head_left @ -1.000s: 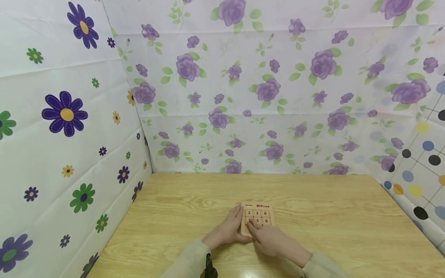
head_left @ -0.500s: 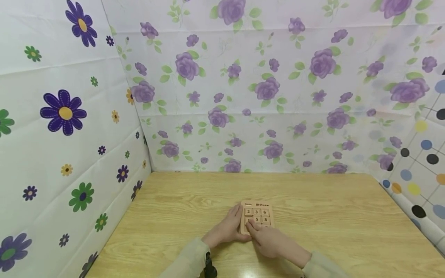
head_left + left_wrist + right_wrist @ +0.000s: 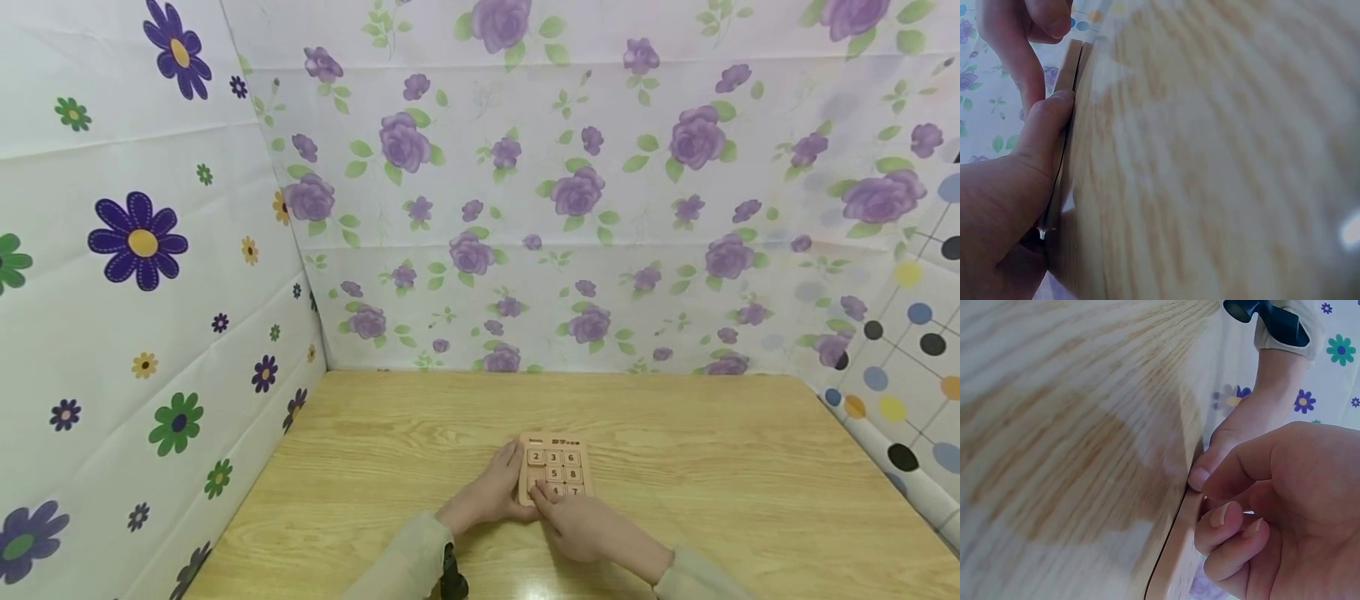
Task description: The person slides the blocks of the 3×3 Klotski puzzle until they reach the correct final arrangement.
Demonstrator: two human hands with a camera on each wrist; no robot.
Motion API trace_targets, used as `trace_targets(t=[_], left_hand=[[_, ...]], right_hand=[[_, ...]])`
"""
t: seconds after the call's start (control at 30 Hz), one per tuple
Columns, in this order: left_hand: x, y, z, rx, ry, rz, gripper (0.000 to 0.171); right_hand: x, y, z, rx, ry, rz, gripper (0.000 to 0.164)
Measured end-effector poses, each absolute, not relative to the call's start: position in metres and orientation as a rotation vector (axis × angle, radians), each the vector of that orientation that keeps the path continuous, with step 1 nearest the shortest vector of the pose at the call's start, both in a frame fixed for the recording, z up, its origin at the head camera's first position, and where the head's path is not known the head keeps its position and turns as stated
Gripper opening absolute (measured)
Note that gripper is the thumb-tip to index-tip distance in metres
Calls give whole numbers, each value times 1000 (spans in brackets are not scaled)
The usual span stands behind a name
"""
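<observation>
Light wood-grain table (image 3: 375, 467), glossy surface, number puzzle board (image 3: 555, 472) lying flat.

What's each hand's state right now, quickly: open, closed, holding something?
Left hand: holding the number puzzle by its edges.
Right hand: open, touching the number puzzle, gripping nothing.

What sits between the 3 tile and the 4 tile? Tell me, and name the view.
The 5 tile lies between the 3 tile and the 4 tile; the head view shows it.
</observation>
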State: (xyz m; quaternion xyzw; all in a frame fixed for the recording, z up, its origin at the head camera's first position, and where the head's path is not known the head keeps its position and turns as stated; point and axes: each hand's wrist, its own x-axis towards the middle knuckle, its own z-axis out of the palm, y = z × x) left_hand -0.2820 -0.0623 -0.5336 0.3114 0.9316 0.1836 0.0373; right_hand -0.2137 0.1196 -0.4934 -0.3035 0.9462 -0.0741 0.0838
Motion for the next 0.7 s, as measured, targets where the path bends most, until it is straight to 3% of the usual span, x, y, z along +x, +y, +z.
trace_targets(t=[0.7], left_hand=[[-282,-61,-535,956,2864,594,116]], right_hand=[[-207,118,-484,-904,2787,-272,49]])
